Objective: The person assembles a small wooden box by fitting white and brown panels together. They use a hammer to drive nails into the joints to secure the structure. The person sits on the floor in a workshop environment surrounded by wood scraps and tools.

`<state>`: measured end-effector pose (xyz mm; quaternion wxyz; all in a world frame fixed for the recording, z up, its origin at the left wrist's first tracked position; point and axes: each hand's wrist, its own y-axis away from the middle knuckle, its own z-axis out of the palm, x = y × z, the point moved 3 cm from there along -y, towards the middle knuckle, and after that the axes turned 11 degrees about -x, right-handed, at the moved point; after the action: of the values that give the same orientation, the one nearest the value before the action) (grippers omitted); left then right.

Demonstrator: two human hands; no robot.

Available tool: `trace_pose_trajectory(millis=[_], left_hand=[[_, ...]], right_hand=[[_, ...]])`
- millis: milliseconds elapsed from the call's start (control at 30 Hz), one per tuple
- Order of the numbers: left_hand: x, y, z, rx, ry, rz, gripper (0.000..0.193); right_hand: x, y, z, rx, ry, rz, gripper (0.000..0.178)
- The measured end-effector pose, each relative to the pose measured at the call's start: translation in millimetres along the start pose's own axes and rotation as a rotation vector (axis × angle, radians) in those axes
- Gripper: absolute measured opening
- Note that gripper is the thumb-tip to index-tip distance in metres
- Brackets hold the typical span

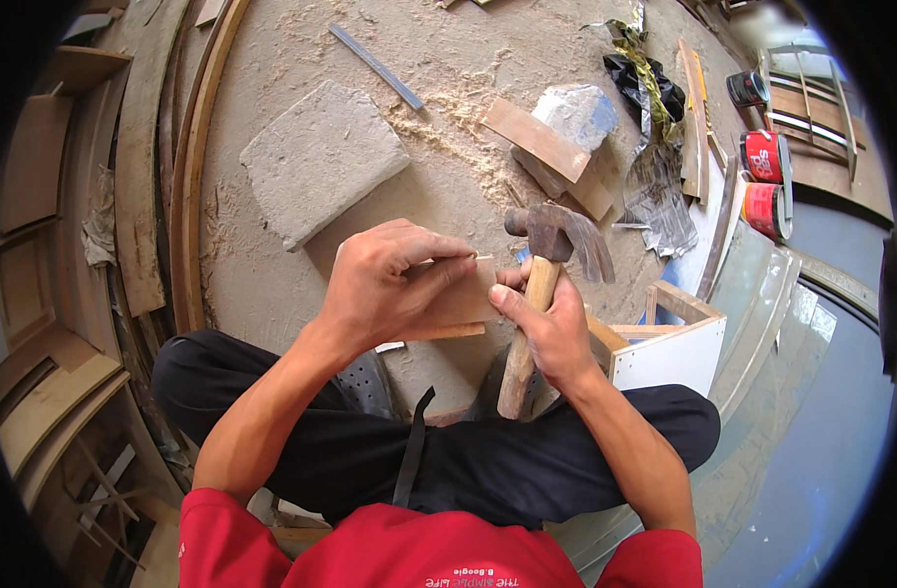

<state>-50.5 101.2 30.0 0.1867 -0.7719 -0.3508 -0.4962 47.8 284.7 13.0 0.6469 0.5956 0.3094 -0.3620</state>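
Just above my lap, my left hand (395,284) is closed, thumb and forefinger pinched at the top edge of a small wooden board (463,299). Whatever lies in that pinch is too small to make out. A second strip of wood (448,332) shows along the board's lower edge; whether the two are joined I cannot tell. My right hand (561,328) holds a claw hammer (539,294) by its wooden handle, the rusty head up and the claw toward the right. The right thumb and fingertips also grip the board's right edge.
A pale stone slab (321,162) lies ahead on the dusty floor, with a grey metal bar (375,66) beyond. Wood offcuts (537,140) lean by a whitish block (576,116). A white-sided wooden frame (669,343) stands right, cans (762,157) farther right. Long boards (145,157) line the left.
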Motion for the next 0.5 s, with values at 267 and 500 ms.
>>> trace_pose_trajectory(millis=[267,500], left_hand=[[1.6,-1.9,0.7,0.036,-0.046,0.006,0.013],[2.9,-1.8,0.8,0.041,-0.138,0.06,0.012]], right_hand=[[0.6,-1.9,0.6,0.007,-0.019,-0.013,0.028],[4.7,-3.1,0.4,0.003,-0.052,-0.026,0.032]])
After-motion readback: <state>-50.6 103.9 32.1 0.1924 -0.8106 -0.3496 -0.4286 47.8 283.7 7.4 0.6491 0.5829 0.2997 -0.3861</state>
